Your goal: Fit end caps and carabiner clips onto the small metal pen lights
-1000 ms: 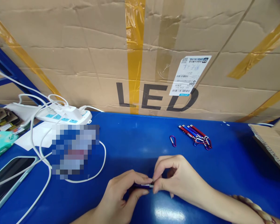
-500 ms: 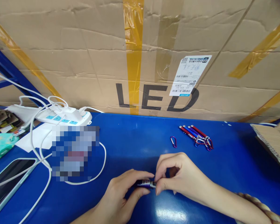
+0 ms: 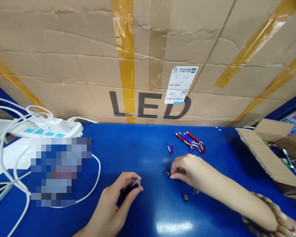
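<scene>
My left hand [image 3: 115, 200] is closed around a small purple keychain flashlight [image 3: 135, 183], its silver open end pointing up and right. My right hand [image 3: 185, 169] has its fingers curled low on the blue table [image 3: 143, 148], fingertips pinched at a small dark round cell [image 3: 167, 173]. Two more small round cells [image 3: 185, 197] lie loose on the table just under my right forearm. Farther back rest a bunch of red, blue and purple keychain flashlights [image 3: 190, 139] and a single purple carabiner [image 3: 170, 148].
A big taped cardboard box marked LED [image 3: 148, 65] stands behind the table. At the left are a white power strip [image 3: 44, 128] with white cables [image 3: 93, 174] and a blurred patch. An open cardboard box [image 3: 273, 151] sits at the right edge.
My hands have come apart: the right hand left the flashlight's end and moved right and back to the table. Small cells now lie on the table. The camera view shifted right.
</scene>
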### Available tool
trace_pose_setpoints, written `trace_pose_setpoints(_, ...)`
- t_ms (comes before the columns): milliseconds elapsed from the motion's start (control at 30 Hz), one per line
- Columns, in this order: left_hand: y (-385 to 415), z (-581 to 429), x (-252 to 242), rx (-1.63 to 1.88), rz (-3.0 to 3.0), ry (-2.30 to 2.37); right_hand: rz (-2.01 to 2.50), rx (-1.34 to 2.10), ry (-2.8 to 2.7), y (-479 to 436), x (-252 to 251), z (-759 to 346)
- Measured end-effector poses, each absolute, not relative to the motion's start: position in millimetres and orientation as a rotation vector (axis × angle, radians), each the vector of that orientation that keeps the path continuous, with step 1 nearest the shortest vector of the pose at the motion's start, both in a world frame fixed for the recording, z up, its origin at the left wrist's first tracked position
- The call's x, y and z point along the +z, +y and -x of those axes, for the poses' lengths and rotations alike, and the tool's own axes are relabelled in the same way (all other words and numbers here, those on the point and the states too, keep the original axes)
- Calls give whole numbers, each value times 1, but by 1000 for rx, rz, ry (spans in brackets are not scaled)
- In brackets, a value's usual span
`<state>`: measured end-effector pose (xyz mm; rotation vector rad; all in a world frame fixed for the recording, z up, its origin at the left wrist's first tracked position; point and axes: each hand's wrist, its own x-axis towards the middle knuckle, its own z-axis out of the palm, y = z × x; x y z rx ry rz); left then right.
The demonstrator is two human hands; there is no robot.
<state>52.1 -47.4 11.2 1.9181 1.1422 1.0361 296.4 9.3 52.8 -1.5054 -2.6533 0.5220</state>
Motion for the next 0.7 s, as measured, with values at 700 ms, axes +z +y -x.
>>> trace_pose_setpoints(700,-57,-58,-1,908,-1848,1085,1127,864,-2255,-27,73,-296)
